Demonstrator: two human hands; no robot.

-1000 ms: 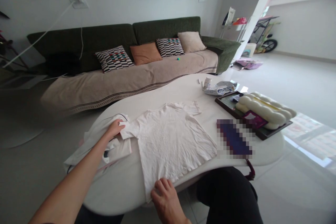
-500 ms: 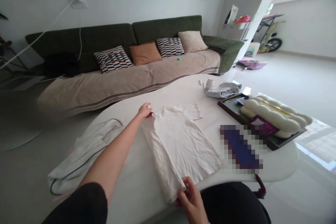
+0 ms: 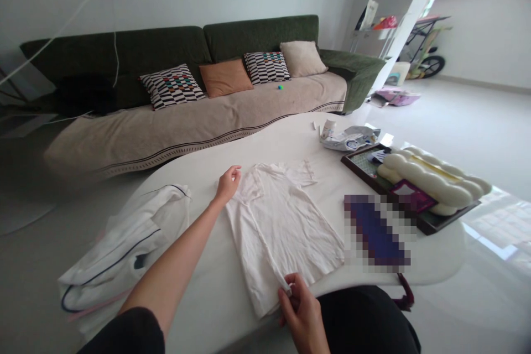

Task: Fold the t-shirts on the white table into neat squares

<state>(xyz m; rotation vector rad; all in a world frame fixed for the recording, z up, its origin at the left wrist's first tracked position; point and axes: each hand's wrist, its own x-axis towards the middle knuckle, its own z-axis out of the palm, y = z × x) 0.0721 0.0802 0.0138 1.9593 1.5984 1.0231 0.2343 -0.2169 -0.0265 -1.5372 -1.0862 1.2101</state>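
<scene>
A white T-shirt (image 3: 294, 221) lies spread on the white table, its left side folded inward with the short sleeve (image 3: 251, 185) flat on top. My right hand (image 3: 302, 307) pinches the bottom hem at the end of the fold, close to the table's near edge. Over the shirt's left shoulder is my left hand (image 3: 229, 182), its fingers curled in and no cloth visible in them. To the left of my forearm sits a crumpled white garment (image 3: 120, 249) with dark piping.
On the table's right stand a dark tray (image 3: 429, 227) with a cream puffy object (image 3: 431, 177), a silvery packet (image 3: 352, 138) and a blurred-out dark blue item (image 3: 375, 232). Behind the table (image 3: 199, 163) is a green sofa (image 3: 261, 30) with cushions.
My left hand has let go of the shirt's shoulder and shifted slightly left. The sleeve now lies flat across the shirt, and the folded side has spread. My right hand stays at the hem.
</scene>
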